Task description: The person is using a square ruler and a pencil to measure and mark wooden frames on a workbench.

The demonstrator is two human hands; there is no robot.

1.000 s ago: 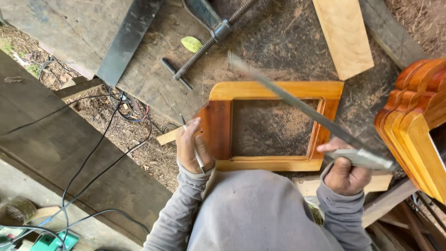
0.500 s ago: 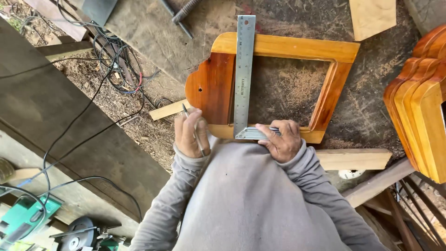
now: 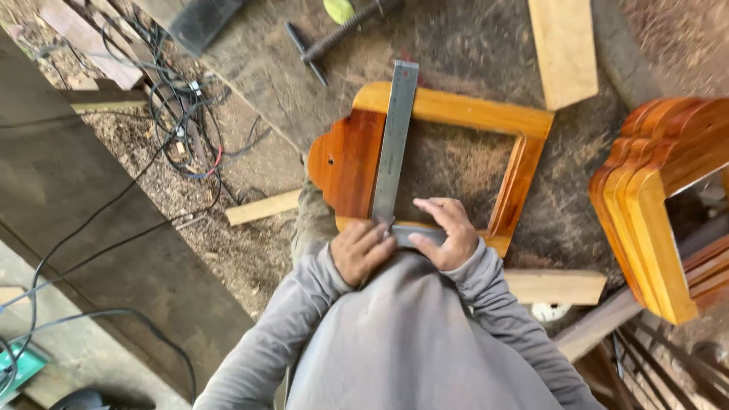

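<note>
A steel square (image 3: 394, 148) lies across the wooden frame (image 3: 456, 106), its long blade running straight away from the person, both hands closed on its near end, left hand (image 3: 361, 250) beside right hand (image 3: 448, 234).

A stack of orange varnished wooden frames (image 3: 661, 205) stands at the right edge, well apart from a pale flat wooden plank (image 3: 563, 47) lying at the top. A black-handled metal clamp bar (image 3: 334, 34) lies near the top, tangled black cables (image 3: 178, 114) sprawl over the sawdust-strewn ground at left, and a short pale wood offcut (image 3: 263, 206) rests below them.
</note>
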